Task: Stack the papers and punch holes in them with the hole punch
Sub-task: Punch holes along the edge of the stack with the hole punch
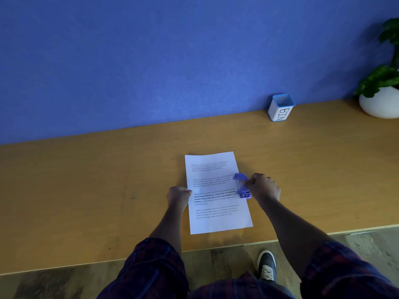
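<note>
Gripping hole punch (243,186) — right hand (262,186); bin (280,107) inside unclear.

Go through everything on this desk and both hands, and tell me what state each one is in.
White printed paper stack: flat on the wooden desk, edges squared.
Purple plastic hole punch: slid onto the stack's right edge.
Left hand: pinching the stack's left edge.
Right hand: closed on the punch.
White and blue BIN cup: upright, open-topped.
Potted plant: upright.
</note>
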A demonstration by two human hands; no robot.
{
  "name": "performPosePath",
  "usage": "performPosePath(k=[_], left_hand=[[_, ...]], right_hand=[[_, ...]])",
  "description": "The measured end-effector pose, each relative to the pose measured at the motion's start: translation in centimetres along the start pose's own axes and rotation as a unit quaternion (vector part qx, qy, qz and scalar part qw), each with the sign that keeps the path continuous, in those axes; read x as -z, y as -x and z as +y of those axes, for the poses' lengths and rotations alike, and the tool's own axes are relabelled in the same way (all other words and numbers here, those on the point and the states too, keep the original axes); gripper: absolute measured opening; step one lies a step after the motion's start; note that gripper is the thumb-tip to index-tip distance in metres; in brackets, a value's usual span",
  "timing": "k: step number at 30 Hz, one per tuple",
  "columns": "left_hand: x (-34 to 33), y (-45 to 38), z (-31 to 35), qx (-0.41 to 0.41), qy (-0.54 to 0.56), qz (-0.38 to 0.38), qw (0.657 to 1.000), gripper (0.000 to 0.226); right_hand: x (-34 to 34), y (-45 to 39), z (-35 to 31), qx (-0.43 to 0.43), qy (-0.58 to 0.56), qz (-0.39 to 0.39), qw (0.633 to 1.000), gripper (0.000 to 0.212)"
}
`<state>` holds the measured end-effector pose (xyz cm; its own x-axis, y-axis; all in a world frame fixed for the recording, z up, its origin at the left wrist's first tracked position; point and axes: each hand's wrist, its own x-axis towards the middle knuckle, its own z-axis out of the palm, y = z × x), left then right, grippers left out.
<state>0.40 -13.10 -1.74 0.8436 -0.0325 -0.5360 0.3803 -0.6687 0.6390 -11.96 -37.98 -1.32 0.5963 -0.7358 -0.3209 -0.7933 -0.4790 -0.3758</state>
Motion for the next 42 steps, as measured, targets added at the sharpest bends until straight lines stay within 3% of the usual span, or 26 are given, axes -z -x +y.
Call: performPosePath(k=[17, 30, 42], left_hand=[[0.2, -0.4, 0.0, -0.014, -0.043, -0.005, 0.999, 0.014], [0.4, -1.0, 0.3, -0.014, -0.057, -0.026, 0.998, 0.016], [0.4, -0.7, 0.7, 0.005, -0.055, -0.022, 0.998, 0.016]], right_hand=[[0.7, -1.2, 0.0, -0.025, 0.04, -0.05, 0.998, 0.032], [1.4, -2.4, -2.6, 0.002, 0.203, -0.077, 0.976, 0.047], [1.2, -3.2, -2.0, -0.025, 0.173, -0.11, 0.979, 0.049]])
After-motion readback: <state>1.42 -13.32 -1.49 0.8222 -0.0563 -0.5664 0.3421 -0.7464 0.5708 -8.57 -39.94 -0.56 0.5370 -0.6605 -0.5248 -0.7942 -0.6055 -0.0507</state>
